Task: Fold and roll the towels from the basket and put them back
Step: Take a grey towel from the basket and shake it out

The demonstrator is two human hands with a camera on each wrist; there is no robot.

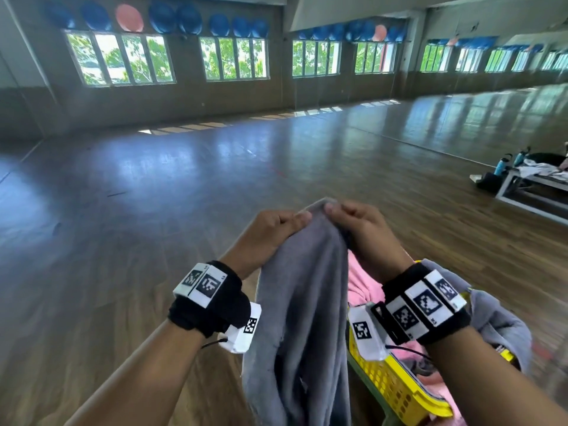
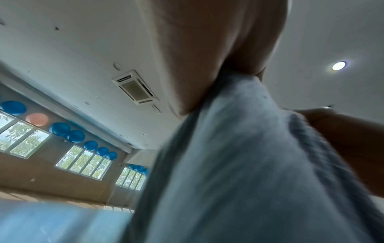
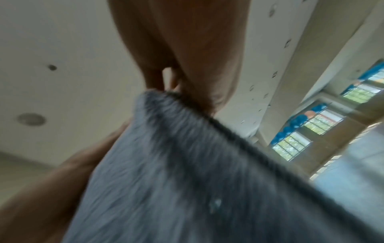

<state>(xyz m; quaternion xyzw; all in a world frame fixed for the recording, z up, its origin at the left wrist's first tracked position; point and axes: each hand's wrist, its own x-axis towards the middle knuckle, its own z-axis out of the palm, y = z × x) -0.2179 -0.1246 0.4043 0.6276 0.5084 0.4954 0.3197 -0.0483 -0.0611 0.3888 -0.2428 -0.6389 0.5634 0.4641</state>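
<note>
A grey towel [image 1: 302, 302] hangs in front of me, held up by its top edge. My left hand [image 1: 273, 229] and my right hand [image 1: 356, 222] pinch that edge side by side, thumbs on the near face. The cloth drops past the bottom of the head view. The left wrist view shows the grey towel [image 2: 239, 164] gripped by the left hand [image 2: 207, 57]. The right wrist view shows the grey towel [image 3: 187, 172] pinched by the right hand [image 3: 187, 57]. Below my right arm stands a yellow basket [image 1: 390, 385] with a pink towel [image 1: 362, 287] and another grey towel [image 1: 498, 321] in it.
Wide wooden floor [image 1: 184, 195] stretches ahead to a wall of windows [image 1: 233, 58]. At the far right a low bench [image 1: 534, 192] carries bottles and clothing, in front of a mirror wall.
</note>
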